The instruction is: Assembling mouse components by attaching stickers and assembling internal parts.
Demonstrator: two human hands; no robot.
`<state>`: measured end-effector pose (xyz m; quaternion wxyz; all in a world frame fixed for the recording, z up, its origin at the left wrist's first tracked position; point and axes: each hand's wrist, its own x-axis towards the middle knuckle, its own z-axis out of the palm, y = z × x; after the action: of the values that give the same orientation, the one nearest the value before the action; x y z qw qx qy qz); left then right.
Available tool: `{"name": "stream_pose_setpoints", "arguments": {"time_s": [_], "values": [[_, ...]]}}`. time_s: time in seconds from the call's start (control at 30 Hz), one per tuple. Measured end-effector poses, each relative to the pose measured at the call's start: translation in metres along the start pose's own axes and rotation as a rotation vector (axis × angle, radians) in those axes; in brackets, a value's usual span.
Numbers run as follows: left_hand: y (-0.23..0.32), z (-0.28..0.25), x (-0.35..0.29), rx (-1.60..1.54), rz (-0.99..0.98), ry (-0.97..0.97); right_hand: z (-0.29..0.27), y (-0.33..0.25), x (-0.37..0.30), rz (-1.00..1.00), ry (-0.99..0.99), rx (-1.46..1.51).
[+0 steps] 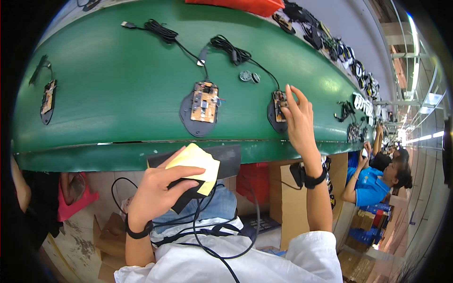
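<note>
My left hand (158, 188) is closed on a folded yellow sheet (203, 162), paper or cloth, just off the near bench edge. A dark flat pad (226, 160) lies behind it. My right hand (299, 118) reaches over the bench with fingers apart, its thumb and fingertips at the edge of an opened computer mouse (277, 120) with a bare circuit board. To its left rests a second opened mouse (200, 111), its cable (163, 32) bundled beyond it. Two small round parts (250, 76) sit between the two mice.
Another opened mouse (47, 101) lies at the far left of the green bench (118, 94). A red bin (240, 4) stands at the back. Black cables (198, 236) hang across my lap. People work alongside, one in a blue shirt (370, 186).
</note>
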<state>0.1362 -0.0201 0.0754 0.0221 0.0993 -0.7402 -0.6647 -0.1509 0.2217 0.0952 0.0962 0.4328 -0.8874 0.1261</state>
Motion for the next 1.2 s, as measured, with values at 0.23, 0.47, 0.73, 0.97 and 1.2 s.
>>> {"name": "stream_pose_setpoints", "arguments": {"time_s": [0.23, 0.47, 0.73, 0.97, 1.2], "values": [[-0.002, 0.003, 0.011, -0.019, 0.127, -0.029, -0.028, -0.01, -0.004, 0.015, -0.01, -0.083], [-0.021, 0.004, 0.004, 0.084, 0.234, 0.062, 0.01, -0.041, 0.095, -0.071, -0.188, 0.132], [-0.02, 0.028, 0.014, -0.043, 0.293, -0.089, -0.007, -0.044, 0.006, 0.231, -0.093, 1.079], [-0.008, 0.018, 0.017, -0.049, 0.144, -0.146, -0.003, -0.097, -0.047, -0.188, -0.201, 0.63], [-0.011, 0.022, 0.022, -0.044, 0.254, -0.056, 0.028, -0.103, -0.07, -0.246, 0.144, 0.403]]}}
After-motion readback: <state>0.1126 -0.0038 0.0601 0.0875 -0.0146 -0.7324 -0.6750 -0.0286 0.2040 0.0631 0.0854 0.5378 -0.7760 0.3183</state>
